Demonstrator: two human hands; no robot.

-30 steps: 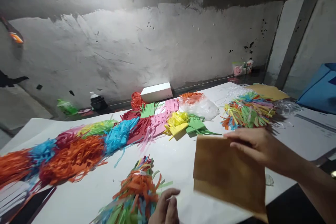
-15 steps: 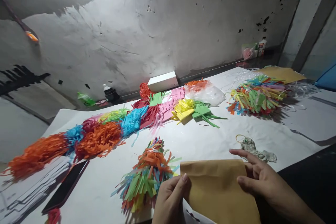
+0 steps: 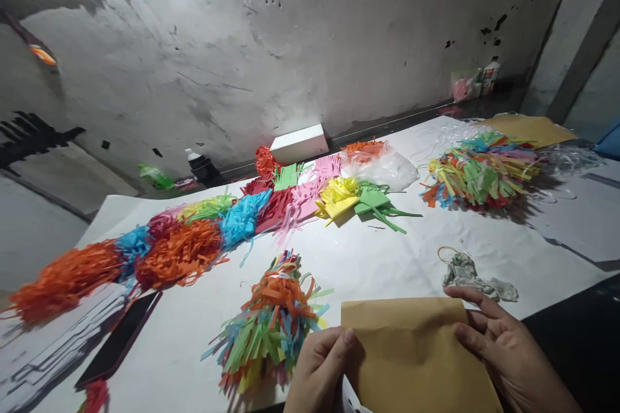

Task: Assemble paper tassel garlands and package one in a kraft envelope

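Observation:
A sheet of brown paper (image 3: 416, 355), its top edge creased, is held up at the bottom right. My left hand (image 3: 322, 368) pinches its left edge between thumb and fingers, with a bit of white paper (image 3: 352, 397) below. On the right edge lies my right hand (image 3: 504, 348), its thumb in front of the sheet and index finger along the top corner. Just left of my left hand stands a multicoloured fringed paper bundle (image 3: 271, 329). A crumpled grey-green cloth-like piece (image 3: 472, 276) with a yellow ring lies beyond my right hand.
Fringed paper in orange (image 3: 72, 281), blue (image 3: 246, 214), yellow (image 3: 338, 197) and green (image 3: 375, 201) crosses the white-covered table (image 3: 184, 348). A white box (image 3: 300, 144), plastic bag (image 3: 390, 168), larger bundle (image 3: 484, 174) and dark flat device (image 3: 121, 339) are also there.
The brown paper and my right hand have shifted slightly right and down in view. My right index finger now rests closer to the paper's top corner. The view itself has shifted a little.

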